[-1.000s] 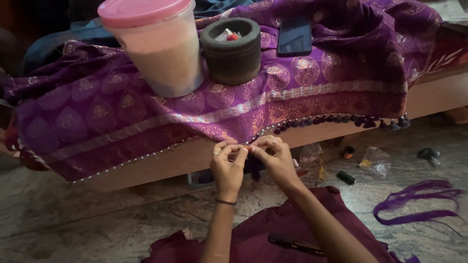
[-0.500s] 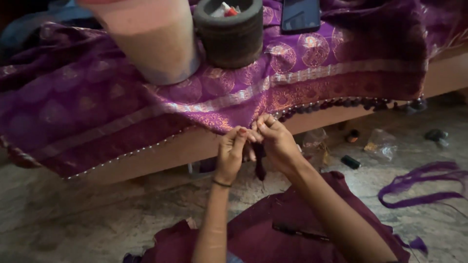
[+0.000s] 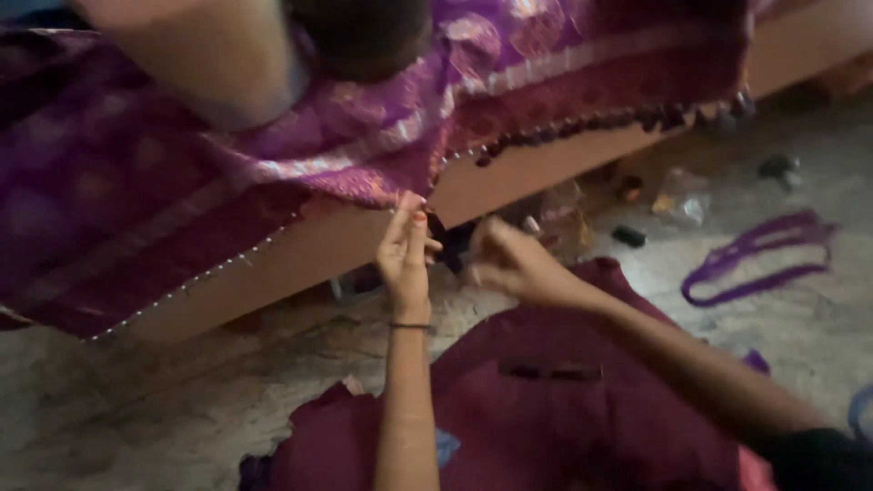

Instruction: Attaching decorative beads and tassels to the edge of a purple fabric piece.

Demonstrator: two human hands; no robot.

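Observation:
A purple patterned cloth (image 3: 182, 173) with a woven band hangs over the edge of a low wooden bench (image 3: 546, 173). Small dark tassels (image 3: 627, 118) line its hem to the right, pale beads to the left. My left hand (image 3: 406, 255) pinches the hem at its lowest point, fingers together and pointing up. My right hand (image 3: 505, 264), blurred, sits just right of it and slightly lower, fingers curled near a dark tassel (image 3: 447, 247) hanging between the two hands. What the right hand holds is too blurred to tell.
A tub (image 3: 209, 55) and a dark round container (image 3: 364, 32) stand on the cloth at the top. Maroon fabric (image 3: 546, 409) covers my lap. On the stone floor lie a purple cord (image 3: 755, 255), a clear wrapper (image 3: 682, 205) and small dark bits (image 3: 629, 236).
The view has tilted down and moved closer. My hands have drawn slightly apart: the left stays up on the hem, the right has dropped and shifted right.

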